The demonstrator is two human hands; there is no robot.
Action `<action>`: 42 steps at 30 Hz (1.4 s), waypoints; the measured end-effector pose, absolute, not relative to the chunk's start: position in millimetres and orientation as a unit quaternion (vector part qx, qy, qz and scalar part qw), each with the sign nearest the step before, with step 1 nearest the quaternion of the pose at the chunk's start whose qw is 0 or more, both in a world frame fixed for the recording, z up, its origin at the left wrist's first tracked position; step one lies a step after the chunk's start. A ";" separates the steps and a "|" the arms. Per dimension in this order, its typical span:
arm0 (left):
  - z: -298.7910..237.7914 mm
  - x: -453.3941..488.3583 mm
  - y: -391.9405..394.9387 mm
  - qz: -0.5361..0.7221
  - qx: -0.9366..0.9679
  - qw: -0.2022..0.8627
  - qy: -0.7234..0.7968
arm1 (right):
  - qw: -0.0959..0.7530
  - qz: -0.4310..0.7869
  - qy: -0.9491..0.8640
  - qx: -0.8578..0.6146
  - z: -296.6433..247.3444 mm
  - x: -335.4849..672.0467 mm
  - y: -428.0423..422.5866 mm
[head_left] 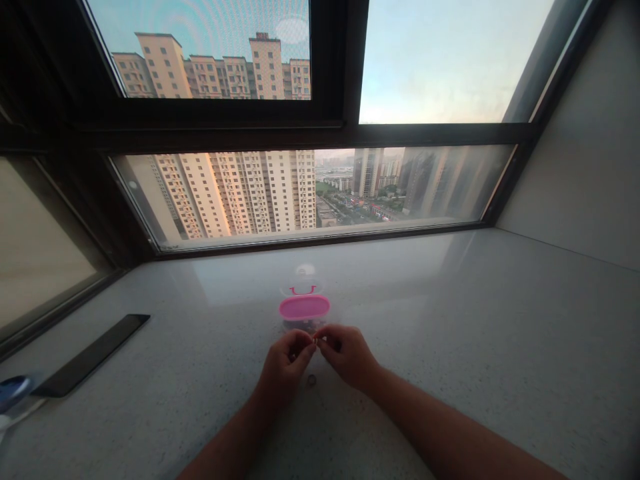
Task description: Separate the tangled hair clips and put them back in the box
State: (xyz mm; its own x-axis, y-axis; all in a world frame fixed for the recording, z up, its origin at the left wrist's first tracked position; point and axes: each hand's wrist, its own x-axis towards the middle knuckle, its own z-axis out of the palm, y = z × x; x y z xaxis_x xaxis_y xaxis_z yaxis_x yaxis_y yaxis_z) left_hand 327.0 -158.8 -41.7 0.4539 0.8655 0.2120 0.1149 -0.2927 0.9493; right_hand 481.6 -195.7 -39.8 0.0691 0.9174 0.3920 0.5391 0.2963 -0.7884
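My left hand [286, 363] and my right hand [349, 353] meet in front of me, thumbs and forefingers pinched together. Between their fingertips is a small gold-coloured, ring-like piece [315, 340], mostly covered by the fingers. Just beyond the hands stands a clear plastic box with a pink oval lid [304, 308] and a pink handle at its far side. Dark contents show faintly through its front, too small to name. On the surface below the hands lies a small grey ring [312, 380], touched by neither hand.
The speckled pale windowsill [450, 333] stretches to a dark window frame [320, 133] at the back. At the left lies a long dark flat slab [95, 357], with a blue round object [14, 392] by its near end. A pale wall [585, 153] bounds the right.
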 end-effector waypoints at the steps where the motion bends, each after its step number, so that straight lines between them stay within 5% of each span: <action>1: -42.1 327.0 -158.4 0.388 0.704 0.481 0.349 | 0.472 0.203 -0.653 -0.556 -40.2 481.6 -195.7; 42: -44.5 325.2 -158.2 0.373 0.734 0.443 0.355 | 0.428 0.204 -0.652 -0.592 -39.1 480.4 -197.5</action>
State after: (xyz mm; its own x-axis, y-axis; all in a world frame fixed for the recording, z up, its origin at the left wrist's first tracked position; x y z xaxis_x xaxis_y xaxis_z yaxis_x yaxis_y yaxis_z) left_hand 325.2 -158.2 -44.5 0.4692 0.8519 0.2328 0.1908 -0.3551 0.9152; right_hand 480.4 -197.5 -39.1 0.0675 0.9462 0.3166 0.5978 0.2157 -0.7721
